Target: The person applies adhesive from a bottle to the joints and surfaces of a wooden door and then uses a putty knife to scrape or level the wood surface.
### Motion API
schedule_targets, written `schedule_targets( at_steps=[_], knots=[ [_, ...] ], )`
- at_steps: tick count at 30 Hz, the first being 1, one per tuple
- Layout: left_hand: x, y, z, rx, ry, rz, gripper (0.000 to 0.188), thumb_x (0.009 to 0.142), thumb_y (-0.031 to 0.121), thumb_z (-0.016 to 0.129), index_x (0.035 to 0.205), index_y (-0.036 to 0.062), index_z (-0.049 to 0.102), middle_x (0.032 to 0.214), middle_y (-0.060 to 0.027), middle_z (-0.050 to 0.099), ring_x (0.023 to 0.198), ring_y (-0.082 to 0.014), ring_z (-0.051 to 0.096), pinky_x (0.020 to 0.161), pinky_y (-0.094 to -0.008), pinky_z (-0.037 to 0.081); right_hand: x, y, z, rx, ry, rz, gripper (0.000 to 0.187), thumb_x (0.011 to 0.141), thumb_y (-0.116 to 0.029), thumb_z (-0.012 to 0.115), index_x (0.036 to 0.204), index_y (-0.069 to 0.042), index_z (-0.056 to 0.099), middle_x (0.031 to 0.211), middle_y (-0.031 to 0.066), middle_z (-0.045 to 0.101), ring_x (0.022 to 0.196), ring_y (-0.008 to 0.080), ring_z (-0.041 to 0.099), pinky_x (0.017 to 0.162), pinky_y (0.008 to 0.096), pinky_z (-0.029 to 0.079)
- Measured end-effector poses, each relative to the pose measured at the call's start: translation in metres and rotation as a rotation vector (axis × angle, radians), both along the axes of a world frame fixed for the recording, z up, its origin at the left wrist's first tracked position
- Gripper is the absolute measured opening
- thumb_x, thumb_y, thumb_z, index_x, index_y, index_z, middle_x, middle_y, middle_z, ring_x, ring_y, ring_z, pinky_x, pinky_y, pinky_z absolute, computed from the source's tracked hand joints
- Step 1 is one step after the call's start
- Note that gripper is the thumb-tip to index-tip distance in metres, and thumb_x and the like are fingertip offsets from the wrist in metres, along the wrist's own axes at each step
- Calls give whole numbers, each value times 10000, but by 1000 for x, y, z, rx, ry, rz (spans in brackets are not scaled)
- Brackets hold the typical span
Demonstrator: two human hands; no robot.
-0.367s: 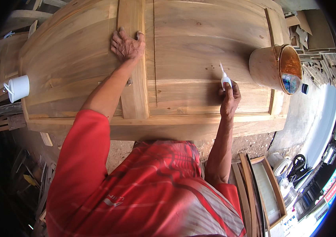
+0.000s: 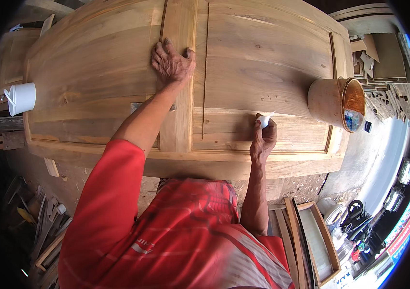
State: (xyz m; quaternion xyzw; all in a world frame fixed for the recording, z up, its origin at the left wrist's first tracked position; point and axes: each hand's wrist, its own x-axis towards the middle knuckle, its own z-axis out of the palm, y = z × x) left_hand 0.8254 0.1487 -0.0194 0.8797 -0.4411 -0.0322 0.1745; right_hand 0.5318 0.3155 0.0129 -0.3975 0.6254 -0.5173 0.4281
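Note:
A wooden panelled door [image 2: 258,53] lies flat in front of me. My left hand [image 2: 173,65] rests on its middle rail with the fingers spread and nothing in them. Below it, my left forearm partly covers a small flat metallic piece [image 2: 136,107], whose kind I cannot make out. In my right hand [image 2: 264,139] is a small white glue-type bottle [image 2: 263,121] with a thin pointed nozzle, tilted to the right above the right panel. Several small dark specks [image 2: 274,98] dot the panel just beyond the nozzle.
A stained bucket [image 2: 325,103] with a clear plastic bottle [image 2: 353,118] in it stands at the door's right end. A white pail [image 2: 23,98] is by the left end. Wood offcuts [image 2: 392,101] are piled at right; a framed panel [image 2: 318,241] leans below.
My right hand has drawn nearer to me and slightly left, and the bottle has tipped from nozzle pointing away to pointing right. My left hand stays on the rail.

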Motion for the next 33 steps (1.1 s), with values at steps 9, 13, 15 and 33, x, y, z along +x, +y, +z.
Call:
schedule_targets(
  at_steps=[9,13,15,33],
  knots=[
    [8,9,6,-62,-2,-117,887,878,534,671,1571,48,404,1601,-270,329,1499,-448,283,1209,-603,221,46,-3,0,-55,508,115,248,930,-87,773,1163,-70,690,1146,140,695,1074,337,627,924,443,515],
    [24,14,9,-78,53,-200,879,892,509,644,1582,39,370,1615,-264,294,1492,-449,272,1204,-615,205,48,-9,-7,-127,810,207,247,930,-142,774,1154,-71,701,1153,130,712,1078,363,629,959,489,481],
    [51,12,13,-26,261,-274,844,882,492,680,1565,75,413,1594,-219,335,1466,-412,324,1185,-613,224,44,-7,-9,-99,796,173,252,926,-134,770,1158,-65,699,1156,126,712,1092,358,625,962,478,484],
    [208,-52,-40,0,-159,231,756,927,552,494,1527,93,472,1570,-196,429,1457,-412,363,1197,-573,248,-194,-165,200,-123,1055,-131,262,1054,-184,560,1079,0,744,982,130,755,913,246,723,821,368,551]
  ],
)
